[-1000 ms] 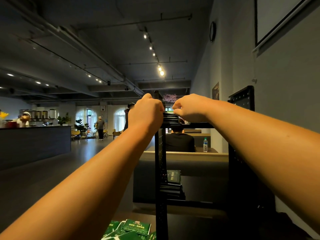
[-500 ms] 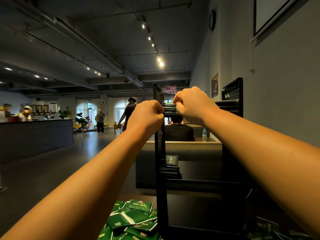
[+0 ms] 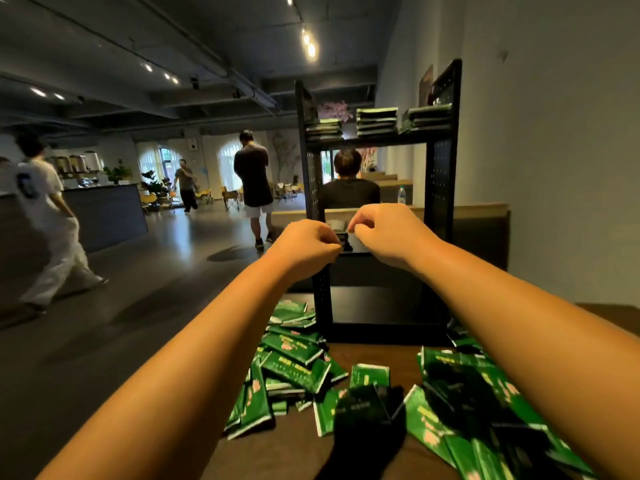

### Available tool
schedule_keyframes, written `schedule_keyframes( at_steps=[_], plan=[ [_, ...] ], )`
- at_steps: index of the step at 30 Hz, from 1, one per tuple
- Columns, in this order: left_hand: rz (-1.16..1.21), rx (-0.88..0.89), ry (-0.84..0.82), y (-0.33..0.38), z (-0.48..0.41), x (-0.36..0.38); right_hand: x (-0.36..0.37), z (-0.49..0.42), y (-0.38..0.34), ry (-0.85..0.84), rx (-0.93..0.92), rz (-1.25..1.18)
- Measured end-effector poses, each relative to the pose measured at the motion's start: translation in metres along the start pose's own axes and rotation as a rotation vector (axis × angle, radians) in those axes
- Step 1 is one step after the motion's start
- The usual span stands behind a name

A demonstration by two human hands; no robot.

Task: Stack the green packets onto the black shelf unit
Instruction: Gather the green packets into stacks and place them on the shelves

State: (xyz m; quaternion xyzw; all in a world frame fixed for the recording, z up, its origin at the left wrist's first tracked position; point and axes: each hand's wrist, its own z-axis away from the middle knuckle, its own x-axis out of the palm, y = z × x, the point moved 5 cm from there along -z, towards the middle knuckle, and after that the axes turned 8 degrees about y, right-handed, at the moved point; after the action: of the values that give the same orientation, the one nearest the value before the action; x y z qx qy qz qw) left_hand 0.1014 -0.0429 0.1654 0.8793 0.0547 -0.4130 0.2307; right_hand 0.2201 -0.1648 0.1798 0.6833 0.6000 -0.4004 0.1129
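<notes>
Left hand (image 3: 308, 245) and right hand (image 3: 388, 233) pinch a stack of green packets (image 3: 338, 226) on the black shelf unit (image 3: 440, 188); uneven release could topple it.

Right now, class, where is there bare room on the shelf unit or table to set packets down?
Free: the bottom shelf between the posts, and the table strip between the left pile and right pile. Crowded: the top shelf, three stacks, and the middle shelf's left end, where left hand and right hand pinch a small stack.
</notes>
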Motion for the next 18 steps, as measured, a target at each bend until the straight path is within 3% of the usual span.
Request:
schedule_keyframes(
  at_steps=[11,18],
  plan=[
    [-0.04,-0.079,-0.303,-0.033,0.112,0.101,0.101,0.119,0.053,-0.466,0.196,0.073],
    [-0.115,-0.05,-0.473,-0.038,0.147,0.157,0.142,0.151,0.083,-0.558,0.328,0.102]
  ],
)
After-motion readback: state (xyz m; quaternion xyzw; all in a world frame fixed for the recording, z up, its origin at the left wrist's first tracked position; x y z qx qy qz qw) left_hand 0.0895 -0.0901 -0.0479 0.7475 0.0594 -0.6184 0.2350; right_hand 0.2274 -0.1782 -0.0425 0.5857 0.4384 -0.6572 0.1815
